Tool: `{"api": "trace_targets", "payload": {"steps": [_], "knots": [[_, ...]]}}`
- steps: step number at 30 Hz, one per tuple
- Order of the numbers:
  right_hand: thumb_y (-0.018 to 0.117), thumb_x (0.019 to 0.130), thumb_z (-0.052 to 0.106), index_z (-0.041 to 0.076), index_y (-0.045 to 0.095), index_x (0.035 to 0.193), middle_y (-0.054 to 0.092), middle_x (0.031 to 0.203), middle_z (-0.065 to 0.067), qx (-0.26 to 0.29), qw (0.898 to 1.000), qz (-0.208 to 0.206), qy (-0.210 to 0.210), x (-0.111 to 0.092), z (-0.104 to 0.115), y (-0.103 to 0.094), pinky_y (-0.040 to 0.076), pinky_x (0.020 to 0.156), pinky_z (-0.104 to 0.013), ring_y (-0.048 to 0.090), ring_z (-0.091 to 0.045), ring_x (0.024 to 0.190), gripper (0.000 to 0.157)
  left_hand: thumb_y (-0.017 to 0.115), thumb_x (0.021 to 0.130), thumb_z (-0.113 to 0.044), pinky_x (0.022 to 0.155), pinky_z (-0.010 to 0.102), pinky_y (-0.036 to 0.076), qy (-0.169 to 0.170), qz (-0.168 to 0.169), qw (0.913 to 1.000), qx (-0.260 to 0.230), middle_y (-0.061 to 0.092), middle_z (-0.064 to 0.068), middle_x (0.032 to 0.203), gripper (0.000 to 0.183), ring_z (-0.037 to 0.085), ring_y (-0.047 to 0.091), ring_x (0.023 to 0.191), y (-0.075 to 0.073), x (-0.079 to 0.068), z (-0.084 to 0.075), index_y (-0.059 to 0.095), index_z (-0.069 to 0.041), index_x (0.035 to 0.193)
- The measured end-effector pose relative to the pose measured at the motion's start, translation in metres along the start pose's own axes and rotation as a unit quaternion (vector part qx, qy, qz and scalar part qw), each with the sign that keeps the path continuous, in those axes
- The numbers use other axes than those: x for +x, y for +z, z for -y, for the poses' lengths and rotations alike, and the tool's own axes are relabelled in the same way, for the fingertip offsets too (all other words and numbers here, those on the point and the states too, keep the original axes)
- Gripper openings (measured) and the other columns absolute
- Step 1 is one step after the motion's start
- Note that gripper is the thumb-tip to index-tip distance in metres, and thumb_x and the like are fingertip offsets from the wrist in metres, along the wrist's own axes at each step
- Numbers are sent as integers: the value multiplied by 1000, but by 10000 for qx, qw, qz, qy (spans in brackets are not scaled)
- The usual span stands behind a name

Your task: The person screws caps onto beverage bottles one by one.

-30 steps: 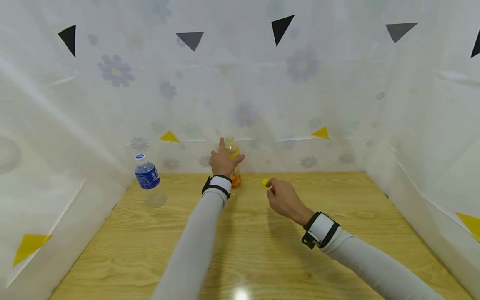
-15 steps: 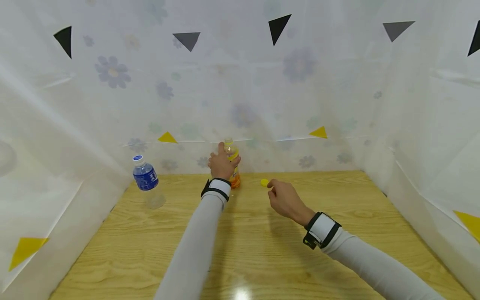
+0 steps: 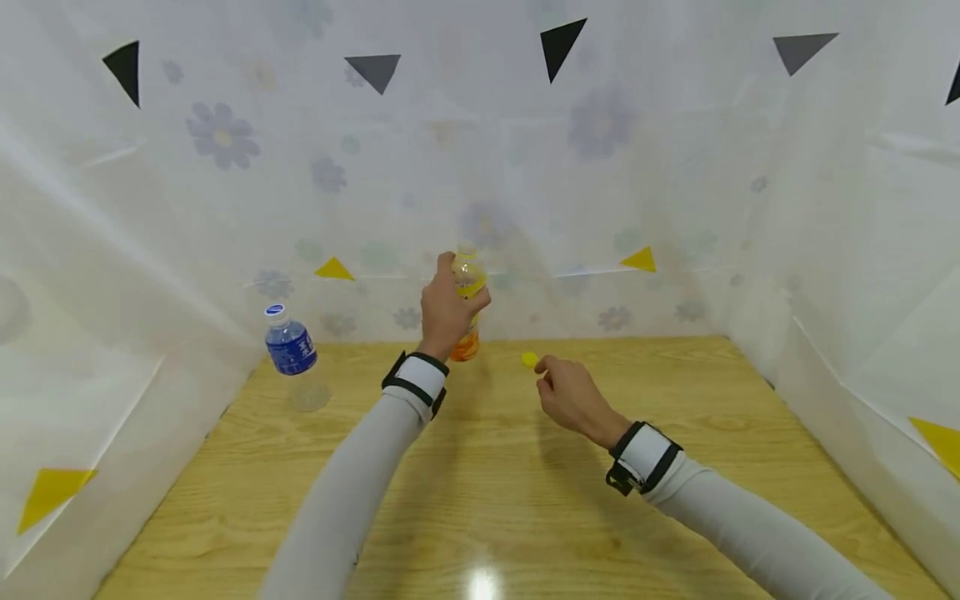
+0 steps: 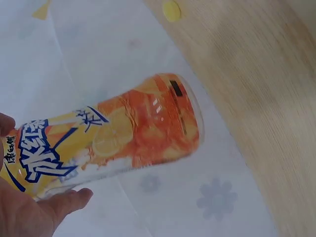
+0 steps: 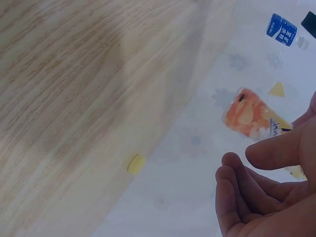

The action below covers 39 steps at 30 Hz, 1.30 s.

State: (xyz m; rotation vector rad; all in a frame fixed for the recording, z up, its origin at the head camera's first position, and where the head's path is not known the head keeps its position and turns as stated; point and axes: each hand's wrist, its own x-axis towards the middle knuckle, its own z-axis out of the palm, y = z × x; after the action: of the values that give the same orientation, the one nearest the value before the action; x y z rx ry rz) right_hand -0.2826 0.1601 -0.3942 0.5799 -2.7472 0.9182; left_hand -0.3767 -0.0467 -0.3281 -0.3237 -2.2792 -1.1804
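- Left hand (image 3: 448,307) grips the clear plastic bottle with yellow-and-orange label (image 4: 116,133), raised over the far middle tabletop (image 3: 480,483).
- Right hand (image 3: 573,396), fingers loosely curled, thumb gap narrow, hovers near the round yellow cap (image 3: 529,360).
- Blue-labelled clear bottle (image 3: 292,350) stands left.

A screened-off booth: white flower-printed sheeting (image 3: 480,175) walls in the back, left and right edges of a wood-grain table (image 3: 487,483), with black, grey and yellow triangles (image 3: 559,45) on it.
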Motion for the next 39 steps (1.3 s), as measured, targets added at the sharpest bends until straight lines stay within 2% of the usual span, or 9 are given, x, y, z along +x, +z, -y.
{"api": "trace_targets", "payload": {"steps": [5, 9, 12, 17, 22, 30, 39], "knots": [[47, 103, 8, -5, 62, 122, 67, 81, -7, 26, 10000, 13, 79, 0, 0, 2, 43, 54, -30, 52, -11, 55, 27, 77, 86, -24, 57, 36, 55, 85, -10, 10000, 31, 74, 17, 103, 74, 26, 67, 61, -9, -20, -12, 43, -13, 152], [48, 103, 8, -5, 63, 120, 66, 79, -6, -30, 10000, -20, 84, 0, -2, 3, 44, 54, -29, 53, -10, 55, 26, 80, 83, -27, 61, 37, 56, -60, 196, 9998, -24, 75, 14, 98, 79, 25, 68, 69, -14, -39, -17, 44, -16, 153], [48, 102, 8, -5, 63, 119, 66, 78, -5, -60, 9999, -38, 105, -1, -3, 4, 46, 55, -29, 55, -10, 57, 25, 82, 82, -28, 67, 39, 58, -128, 381, 9991, -128, 75, 14, 102, 78, 25, 71, 79, -15, -52, -16, 47, -12, 150], [48, 102, 7, -5, 63, 118, 66, 77, -4, -87, 9998, -11, 170, -1, -3, 5, 46, 55, -29, 55, -10, 56, 26, 84, 80, -27, 70, 39, 59, -14, 594, 9980, -220, 74, 14, 108, 72, 26, 73, 85, -14, -67, -13, 54, -12, 143], [49, 102, 8, -5, 63, 119, 65, 75, -3, -52, 9997, 42, 217, -2, -4, 5, 46, 54, -29, 55, -10, 54, 25, 86, 79, -28, 70, 39, 59, -69, 723, 9972, -168, 74, 13, 112, 75, 25, 72, 88, -9, -77, -6, 54, -16, 146], [48, 103, 8, -5, 62, 121, 63, 72, -2, -34, 9993, 149, 343, -3, -5, 7, 45, 54, -30, 54, -11, 54, 27, 86, 80, -27, 76, 41, 59, -180, 804, 9963, -234, 71, 13, 118, 74, 27, 71, 98, 1, -85, 2, 54, -15, 145], [48, 102, 7, -5, 62, 120, 62, 70, -2, -131, 9995, 74, 268, 3, -5, 9, 43, 52, -30, 51, -12, 51, 26, 87, 79, -27, 73, 40, 59, -209, 772, 9965, -230, 73, 12, 113, 72, 27, 71, 93, 5, -89, 7, 56, -15, 143]]}}
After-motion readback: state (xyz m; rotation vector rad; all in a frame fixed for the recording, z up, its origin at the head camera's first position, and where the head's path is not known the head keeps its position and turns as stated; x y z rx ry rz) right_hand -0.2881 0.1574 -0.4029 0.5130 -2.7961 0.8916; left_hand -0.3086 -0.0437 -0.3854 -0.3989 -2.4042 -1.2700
